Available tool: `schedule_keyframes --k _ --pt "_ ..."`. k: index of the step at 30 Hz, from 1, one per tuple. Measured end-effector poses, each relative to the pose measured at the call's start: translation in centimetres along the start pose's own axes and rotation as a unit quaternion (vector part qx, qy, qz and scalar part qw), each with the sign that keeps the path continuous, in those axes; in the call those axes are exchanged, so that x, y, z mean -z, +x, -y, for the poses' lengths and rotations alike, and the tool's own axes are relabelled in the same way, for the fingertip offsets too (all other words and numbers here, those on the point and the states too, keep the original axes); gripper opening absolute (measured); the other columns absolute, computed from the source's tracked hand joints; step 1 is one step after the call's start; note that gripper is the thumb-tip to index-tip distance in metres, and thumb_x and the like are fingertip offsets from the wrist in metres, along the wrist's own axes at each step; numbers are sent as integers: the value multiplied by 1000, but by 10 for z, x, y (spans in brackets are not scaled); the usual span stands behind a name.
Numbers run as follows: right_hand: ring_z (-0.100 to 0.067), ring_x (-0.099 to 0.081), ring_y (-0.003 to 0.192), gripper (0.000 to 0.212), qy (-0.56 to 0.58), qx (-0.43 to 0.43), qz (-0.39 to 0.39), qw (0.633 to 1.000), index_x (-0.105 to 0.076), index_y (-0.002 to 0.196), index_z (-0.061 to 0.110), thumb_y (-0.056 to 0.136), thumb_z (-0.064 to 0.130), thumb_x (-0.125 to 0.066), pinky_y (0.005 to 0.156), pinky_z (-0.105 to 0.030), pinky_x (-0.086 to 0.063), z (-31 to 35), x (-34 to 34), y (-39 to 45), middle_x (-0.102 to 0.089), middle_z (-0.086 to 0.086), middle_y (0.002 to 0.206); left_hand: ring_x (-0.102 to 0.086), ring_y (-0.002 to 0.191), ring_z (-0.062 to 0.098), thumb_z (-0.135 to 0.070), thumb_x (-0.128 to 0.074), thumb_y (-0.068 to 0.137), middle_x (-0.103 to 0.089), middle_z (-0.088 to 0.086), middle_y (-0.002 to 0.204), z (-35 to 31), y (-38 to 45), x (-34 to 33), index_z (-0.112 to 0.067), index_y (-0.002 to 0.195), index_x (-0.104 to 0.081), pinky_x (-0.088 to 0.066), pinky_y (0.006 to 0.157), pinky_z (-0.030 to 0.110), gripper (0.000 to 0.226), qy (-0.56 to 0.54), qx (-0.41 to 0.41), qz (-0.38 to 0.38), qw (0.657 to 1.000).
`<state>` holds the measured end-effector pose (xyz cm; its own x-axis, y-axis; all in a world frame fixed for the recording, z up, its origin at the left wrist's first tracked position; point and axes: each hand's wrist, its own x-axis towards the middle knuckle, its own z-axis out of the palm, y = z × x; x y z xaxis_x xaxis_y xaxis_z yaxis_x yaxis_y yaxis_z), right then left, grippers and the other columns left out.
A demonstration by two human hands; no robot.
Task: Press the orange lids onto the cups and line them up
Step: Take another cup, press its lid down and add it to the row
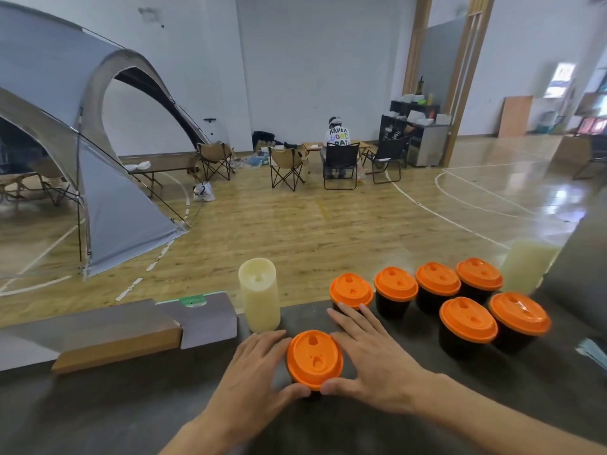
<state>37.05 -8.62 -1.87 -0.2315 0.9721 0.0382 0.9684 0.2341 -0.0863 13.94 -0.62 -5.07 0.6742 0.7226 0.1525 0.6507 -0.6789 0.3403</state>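
A black cup with an orange lid [314, 358] stands on the dark counter [131, 405] right in front of me. My left hand [259, 372] cups its left side and my right hand [371, 356] its right side, thumbs meeting at the near rim. Both hands rest against the lid's edge with fingers spread. Further back, several lidded black cups stand in a row, from one [351, 290] behind my right fingers to one [479, 274] at the right end. Two more lidded cups [468, 320] [519, 313] stand in front of that row.
A tall stack of pale lids [259, 295] stands at the counter's far edge, left of the cups, and another pale stack [525, 266] at the far right. A wooden block [118, 348] and grey box [210, 320] lie to the left. Blue papers [594, 354] sit at the right edge.
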Motion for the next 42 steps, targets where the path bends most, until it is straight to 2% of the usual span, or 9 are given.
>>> schedule_keyframes --k 2,6,10,16,24,33,39,42 --pt "0 37 140 102 3 -7 -9 1000 -34 153 21 80 91 -32 108 -25 33 -12 7 -10 7 4 168 -18 143 2 -84 -49 76 -27 -19 155 -16 8 -4 -38 151 -28 -10 120 25 89 3 -12 -8 1000" --pt "-3 39 140 102 -30 -27 -16 999 -38 152 24 78 94 -30 108 -26 33 -47 25 -39 13 6 166 -31 134 3 -83 -49 77 -38 -20 145 -59 30 -21 -39 148 -32 -19 111 21 85 5 -30 -27 999" --pt "-6 41 140 104 -59 -55 -3 997 -40 151 27 75 96 -28 108 -26 33 -84 40 -66 16 6 165 -48 117 9 -77 -53 79 -54 -13 126 -103 60 -38 -36 143 -36 -35 102 29 78 6 -43 -6 999" --pt "-5 43 138 100 -58 -81 20 995 -41 150 30 75 95 -32 104 -25 35 -130 50 -85 23 8 162 -54 115 13 -72 -60 80 -58 -8 128 -145 97 -55 -31 141 -42 -44 98 33 76 -16 -40 17 999" --pt "-3 48 133 97 -57 -67 48 995 -43 148 27 76 92 -37 97 -23 41 -161 43 -75 22 6 162 -55 111 10 -72 -60 81 -59 -10 125 -156 116 -61 -33 137 -45 -45 97 32 70 -10 -27 18 999" --pt "-7 45 136 96 -42 -76 70 994 -38 152 27 79 90 -35 109 -34 29 -173 38 -70 20 4 165 -55 115 11 -73 -56 83 -57 -9 130 -157 122 -65 -30 143 -40 -44 101 33 75 -2 -2 44 999" --pt "-7 42 138 99 -36 -85 76 993 -36 153 26 78 91 -33 111 -35 27 -174 37 -69 18 5 165 -55 118 14 -73 -53 85 -56 -6 134 -158 123 -64 -27 149 -33 -44 101 34 81 1 0 69 998" --pt "-9 35 144 107 -46 -90 69 992 -31 156 24 76 95 -28 113 -36 25 -171 41 -71 14 3 167 -53 122 17 -73 -52 85 -53 -3 138 -156 119 -60 -23 154 -25 -43 101 34 89 22 6 69 997"
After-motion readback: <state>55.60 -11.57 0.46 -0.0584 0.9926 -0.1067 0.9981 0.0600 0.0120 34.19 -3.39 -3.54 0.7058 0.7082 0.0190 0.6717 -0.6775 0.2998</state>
